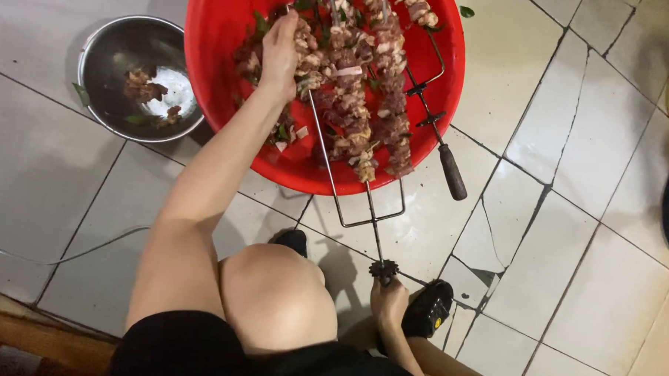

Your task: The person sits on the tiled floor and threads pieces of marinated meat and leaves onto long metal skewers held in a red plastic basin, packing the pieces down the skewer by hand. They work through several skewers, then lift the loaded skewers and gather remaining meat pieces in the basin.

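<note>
— Up in the top middle of the frame, what is your left hand doing?

— It reaches into the big round red plastic basin on the pale cracked floor tiles; my fingers are curled shut on chunks of raw marinated meat at the left side of the pile; I cannot tell exactly which piece they pinch, since the back of the hand hides the fingertips.

— And your right hand?

— Low in the frame, just right of centre; it is closed around the end of the long metal multi-pronged skewer, right below its small dark toothed collar; the prongs run up from there over the basin's near rim and into the meat, which is threaded thickly along them in several rows.

— Anything else in the basin?

— A second metal skewer with a dark handle lies along the right side; its handle hangs out over the rim onto the tiles; green leaves are scattered among the meat.

— What sits beside the basin?

— At the upper left, a round stainless steel bowl, close against the basin's left edge; a few scraps of meat and a leaf lie in its bottom.

— And nearer to you?

— My bare knee fills the lower middle; a black sandal sits just right of my right hand; a thin grey cable curves over the tiles at lower left.
</note>
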